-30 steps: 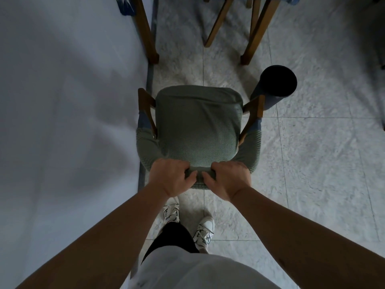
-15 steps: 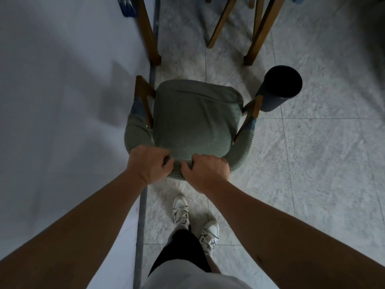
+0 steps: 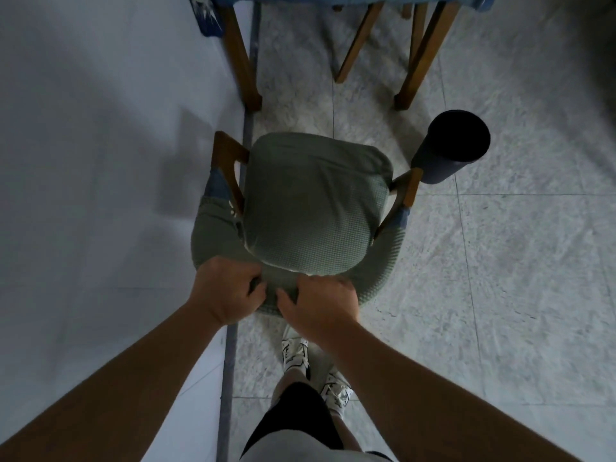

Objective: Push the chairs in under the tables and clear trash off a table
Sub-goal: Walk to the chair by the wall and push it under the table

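Worktop (image 3: 233,55), blue cloth: far edge of view, wooden legs on tiled floor. Green-covered armchair (image 3: 313,208): before it, seat outside, beside wall. Dark cylindrical bin (image 3: 450,145): just right of armrest. My left hand (image 3: 226,295), right hand (image 3: 321,308): both clenched on chair's backrest top.

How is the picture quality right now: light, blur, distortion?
Head view: dim, bluish light, with soft shadows on the wall; wide-angle bending toward the edges, forearms stretched; slight softness on the floor tiles; both hands on the chair backrest read clearly; the dark cylindrical bin shows no detail inside.
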